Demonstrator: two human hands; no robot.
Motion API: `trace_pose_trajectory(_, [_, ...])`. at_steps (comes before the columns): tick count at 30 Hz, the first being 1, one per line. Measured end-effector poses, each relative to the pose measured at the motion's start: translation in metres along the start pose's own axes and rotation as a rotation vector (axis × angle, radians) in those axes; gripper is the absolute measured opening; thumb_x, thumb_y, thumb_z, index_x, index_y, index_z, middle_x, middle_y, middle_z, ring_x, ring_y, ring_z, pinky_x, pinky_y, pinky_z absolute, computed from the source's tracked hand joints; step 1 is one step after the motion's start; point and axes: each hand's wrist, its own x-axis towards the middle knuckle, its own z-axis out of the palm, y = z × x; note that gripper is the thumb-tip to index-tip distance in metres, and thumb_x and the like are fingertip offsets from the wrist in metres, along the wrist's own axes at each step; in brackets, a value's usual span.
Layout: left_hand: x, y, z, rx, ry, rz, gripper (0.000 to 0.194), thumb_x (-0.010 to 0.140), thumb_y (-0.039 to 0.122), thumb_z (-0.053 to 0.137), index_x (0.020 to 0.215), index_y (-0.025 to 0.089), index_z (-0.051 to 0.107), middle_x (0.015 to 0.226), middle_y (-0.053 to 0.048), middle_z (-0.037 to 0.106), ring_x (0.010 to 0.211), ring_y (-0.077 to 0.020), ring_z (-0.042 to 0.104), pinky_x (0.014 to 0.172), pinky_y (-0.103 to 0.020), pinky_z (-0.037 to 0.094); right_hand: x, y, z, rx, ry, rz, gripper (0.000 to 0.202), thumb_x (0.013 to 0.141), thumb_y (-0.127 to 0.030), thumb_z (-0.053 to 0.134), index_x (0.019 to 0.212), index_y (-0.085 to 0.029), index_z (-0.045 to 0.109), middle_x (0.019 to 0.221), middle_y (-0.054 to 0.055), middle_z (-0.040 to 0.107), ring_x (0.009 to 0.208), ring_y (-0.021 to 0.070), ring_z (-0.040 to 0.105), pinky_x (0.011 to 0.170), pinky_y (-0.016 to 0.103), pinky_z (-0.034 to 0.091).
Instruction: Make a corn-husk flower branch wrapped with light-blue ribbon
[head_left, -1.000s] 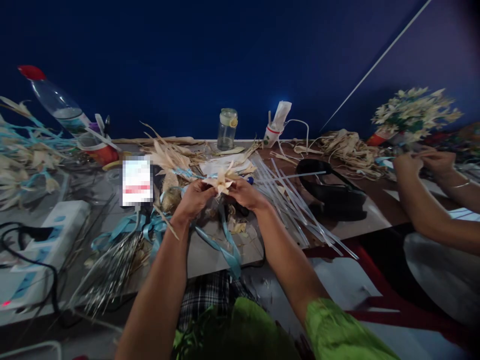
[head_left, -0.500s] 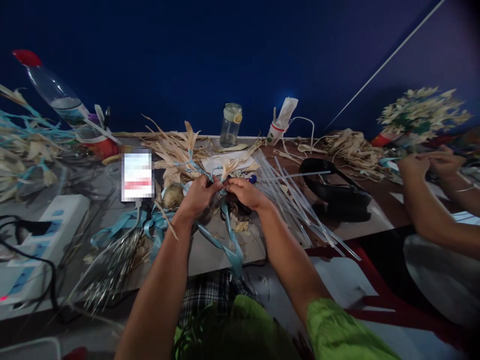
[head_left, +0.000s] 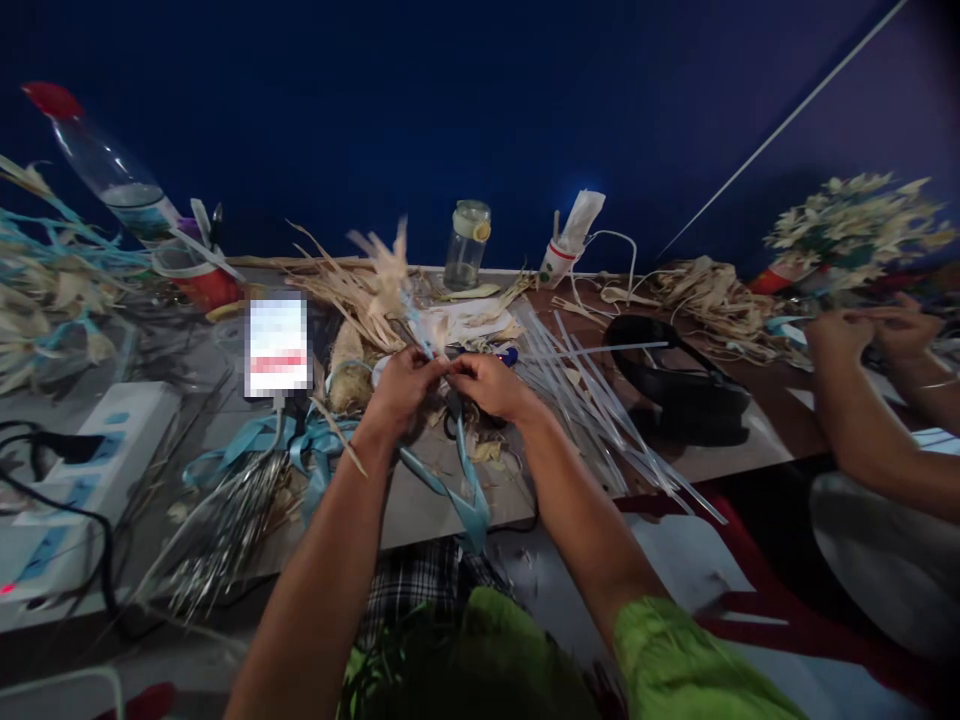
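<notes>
My left hand (head_left: 405,388) is closed around the blue-wrapped stem of a corn-husk flower (head_left: 386,265), whose pale petals blur above my fingers. Fingertips of my right hand (head_left: 487,383) pinch the light blue ribbon (head_left: 469,490) close against my left thumb. From there the ribbon hangs in a twisted loop over the table's front edge. A second pale husk bloom (head_left: 437,328) stands just above my fingertips, partly blurred. Left of my hands lies a round ball of tan twine or fibre (head_left: 349,387).
Clear plastic sticks (head_left: 592,400) and a black headset-like object (head_left: 675,385) lie to the right. Dry husks (head_left: 345,290) and a lidded jar (head_left: 468,245) are behind. Wires (head_left: 232,540), a power strip (head_left: 97,480) and a lit phone (head_left: 277,345) are left. A co-worker's hands (head_left: 862,330) are far right.
The flower in my left hand has turned, its petals swinging up and more upright in a blur. Both hands stay together, pinching. The whole view has shifted slightly.
</notes>
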Motion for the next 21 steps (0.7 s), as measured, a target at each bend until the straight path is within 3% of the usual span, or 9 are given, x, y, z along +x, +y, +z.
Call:
trace_pose_trajectory(4, [-0.003, 0.002, -0.001, -0.408, -0.155, -0.146, 0.02, 0.06, 0.022, 0.071, 0.07, 0.013, 0.056, 0.057, 0.003, 0.051, 0.05, -0.0051, 0.046, 0.052, -0.018, 0.039, -0.003, -0.005, -0.003, 0.102, 0.033, -0.004, 0.017, 0.071, -0.029, 0.052, 0.073, -0.013, 0.056, 0.062, -0.004, 0.048, 0.058, 0.0083, 0.039, 0.058, 0.022, 0.032])
trace_pose_trajectory(8, [-0.001, -0.002, -0.003, -0.488, -0.196, -0.2, 0.024, 0.063, 0.024, 0.07, 0.081, 0.011, 0.063, 0.057, 0.002, 0.052, 0.05, -0.0052, 0.045, 0.052, -0.019, 0.042, -0.003, -0.006, 0.0, 0.16, 0.011, -0.001, 0.018, 0.072, -0.031, 0.053, 0.074, -0.013, 0.057, 0.065, -0.003, 0.051, 0.057, 0.0078, 0.039, 0.055, 0.021, 0.031])
trace_pose_trajectory(14, [0.003, -0.004, 0.003, -0.475, -0.027, -0.061, 0.014, 0.06, 0.017, 0.071, 0.065, 0.014, 0.058, 0.055, 0.003, 0.052, 0.047, -0.0042, 0.044, 0.048, -0.018, 0.037, 0.0, -0.006, 0.007, 0.169, 0.073, 0.025, 0.013, 0.07, -0.027, 0.053, 0.073, -0.014, 0.057, 0.061, -0.004, 0.048, 0.055, 0.0073, 0.036, 0.052, 0.021, 0.03])
trace_pose_trajectory(21, [-0.005, 0.005, 0.011, -0.522, -0.107, 0.025, 0.017, 0.062, 0.022, 0.07, 0.071, 0.015, 0.058, 0.055, 0.004, 0.048, 0.05, -0.0051, 0.044, 0.053, -0.02, 0.039, -0.001, -0.012, 0.009, 0.632, 0.035, 0.092, 0.021, 0.068, -0.035, 0.06, 0.072, -0.016, 0.053, 0.062, -0.003, 0.048, 0.049, 0.0053, 0.035, 0.047, 0.02, 0.027])
